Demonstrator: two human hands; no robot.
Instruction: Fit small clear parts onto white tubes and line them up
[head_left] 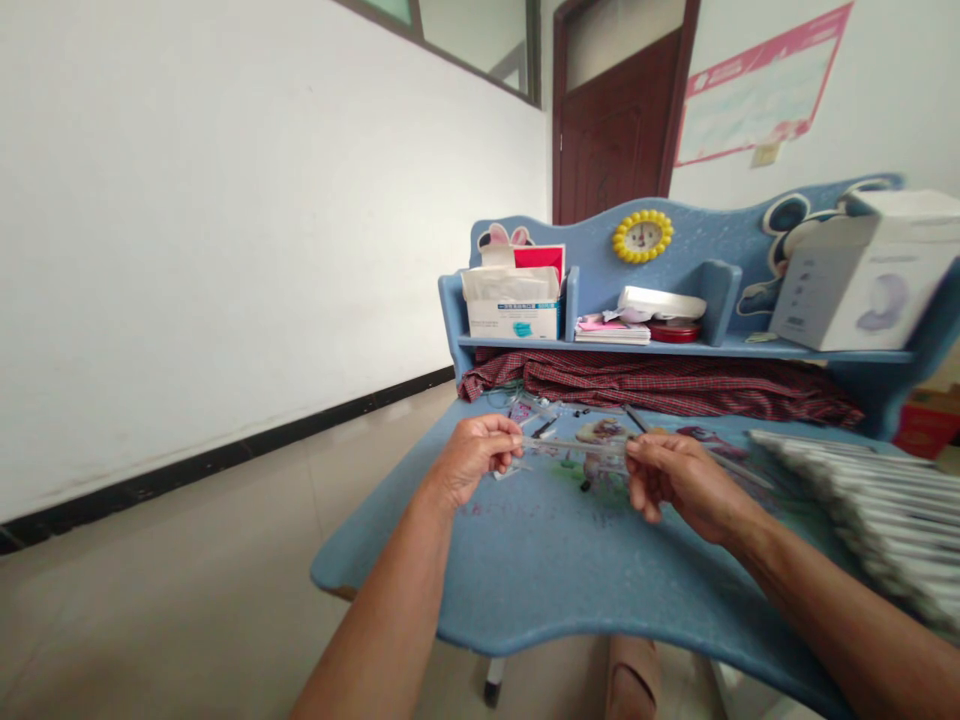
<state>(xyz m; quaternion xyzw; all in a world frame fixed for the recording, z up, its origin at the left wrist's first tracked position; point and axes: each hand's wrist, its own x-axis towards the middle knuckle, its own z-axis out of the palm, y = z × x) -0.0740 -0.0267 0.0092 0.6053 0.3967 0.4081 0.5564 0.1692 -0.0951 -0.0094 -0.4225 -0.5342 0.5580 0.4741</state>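
A thin, clear plastic strip or tube (574, 446) stretches level between my two hands above the blue desk (517, 590). My left hand (480, 455) pinches its left end between thumb and fingers. At the other end, my right hand (671, 475) closes on it with thumb and forefinger, the remaining fingers curled below. Beneath and behind it, small loose pieces and a dark pen-like tool (545, 427) lie on the desk's printed pictures. Whether the strip is hollow cannot be made out.
Long pale rods (877, 490) are piled at the desk's right. Behind lies a folded checked cloth (660, 385) under a shelf (720, 350) bearing a mask box (517, 310), papers (611, 332), a red tin (673, 331) and a large white carton (862, 275). A white wall (247, 200) stands left.
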